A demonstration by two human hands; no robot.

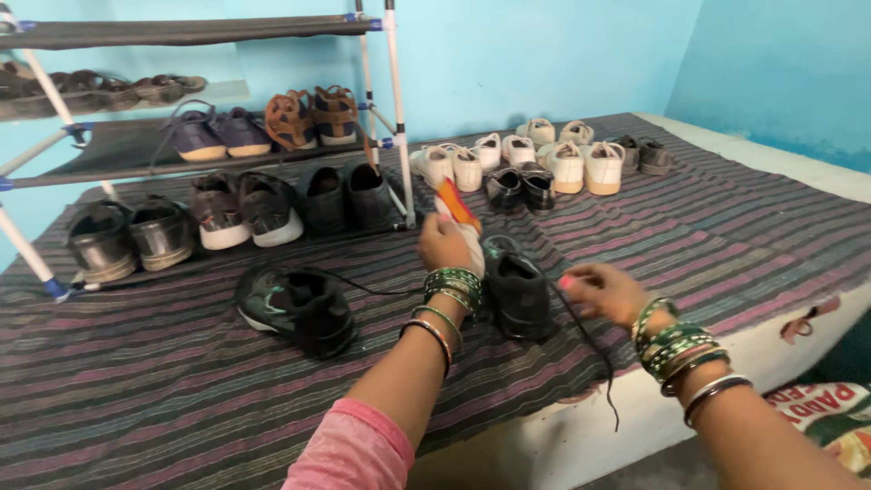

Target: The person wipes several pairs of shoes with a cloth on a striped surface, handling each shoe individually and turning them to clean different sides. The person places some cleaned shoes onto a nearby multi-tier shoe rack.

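A black shoe is stood near the front edge of the bed. Its black lace is pinched in the closed grip of the right hand. A white and orange shoe is clasped in the left hand.

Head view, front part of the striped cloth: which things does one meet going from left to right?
Black sports shoe lying on its side → left hand holding an orange-and-white item → upright black sports shoe → right hand pinching a black shoelace.
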